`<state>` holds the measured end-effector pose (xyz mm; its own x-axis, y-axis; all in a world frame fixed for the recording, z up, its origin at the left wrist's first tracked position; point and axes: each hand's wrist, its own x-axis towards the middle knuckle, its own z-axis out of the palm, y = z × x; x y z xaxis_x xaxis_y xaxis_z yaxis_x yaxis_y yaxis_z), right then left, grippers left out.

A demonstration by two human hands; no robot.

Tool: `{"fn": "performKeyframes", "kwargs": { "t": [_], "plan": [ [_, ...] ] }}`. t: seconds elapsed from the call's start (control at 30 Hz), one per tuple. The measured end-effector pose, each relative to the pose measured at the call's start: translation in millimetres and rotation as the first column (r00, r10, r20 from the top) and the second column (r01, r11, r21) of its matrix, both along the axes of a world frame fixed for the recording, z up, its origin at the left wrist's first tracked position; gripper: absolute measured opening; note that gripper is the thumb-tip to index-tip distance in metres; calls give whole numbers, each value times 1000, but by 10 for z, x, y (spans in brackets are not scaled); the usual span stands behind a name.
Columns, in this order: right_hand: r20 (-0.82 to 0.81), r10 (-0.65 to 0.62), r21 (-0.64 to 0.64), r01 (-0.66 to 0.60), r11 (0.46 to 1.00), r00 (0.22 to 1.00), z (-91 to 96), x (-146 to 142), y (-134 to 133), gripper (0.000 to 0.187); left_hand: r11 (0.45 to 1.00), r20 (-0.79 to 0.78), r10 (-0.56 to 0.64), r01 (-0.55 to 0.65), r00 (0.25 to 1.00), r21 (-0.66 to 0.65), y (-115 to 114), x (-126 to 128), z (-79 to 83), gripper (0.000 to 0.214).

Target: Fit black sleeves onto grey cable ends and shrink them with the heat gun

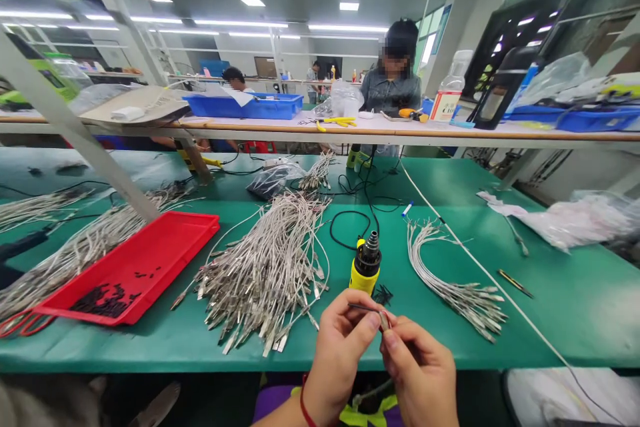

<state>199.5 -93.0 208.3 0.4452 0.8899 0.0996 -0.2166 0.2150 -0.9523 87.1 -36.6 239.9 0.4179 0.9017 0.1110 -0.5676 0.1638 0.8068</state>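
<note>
While the left hand (pixel 340 353) and the right hand (pixel 420 373) both pinch a thin metal-ended wire (pixel 373 310) tightly, a yellow power tool (pixel 365 265) stands just beyond them on the green bench (pixel 575 307).

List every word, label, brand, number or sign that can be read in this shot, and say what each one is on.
No text can be read for certain.
Label on the plastic bottle: red print, too blurred to read.
Paper sheet on the blue plastic crate: any print is too small to read.
Beige card on the shelf: printed lines, too small to read.
</note>
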Motion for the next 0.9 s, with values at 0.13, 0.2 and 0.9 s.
{"fn": "performKeyframes", "kwargs": {
  "t": [0.13,0.2,0.9],
  "plan": [
    [-13,-11,-15,11,1000,1000,-43,49,-4,17,1000,8,-13,13,1000,-9,23,58,-18,12],
    [-19,-23,-24,22,999,1000,-48,59,3,18,1000,10,-17,17,1000,-15,34,70,-25,13],
    [-82,58,19,-57,998,995,-94,-9,161,17,998,-28,66,-66,997,-7,94,-8,-32,12]
  ]
}}
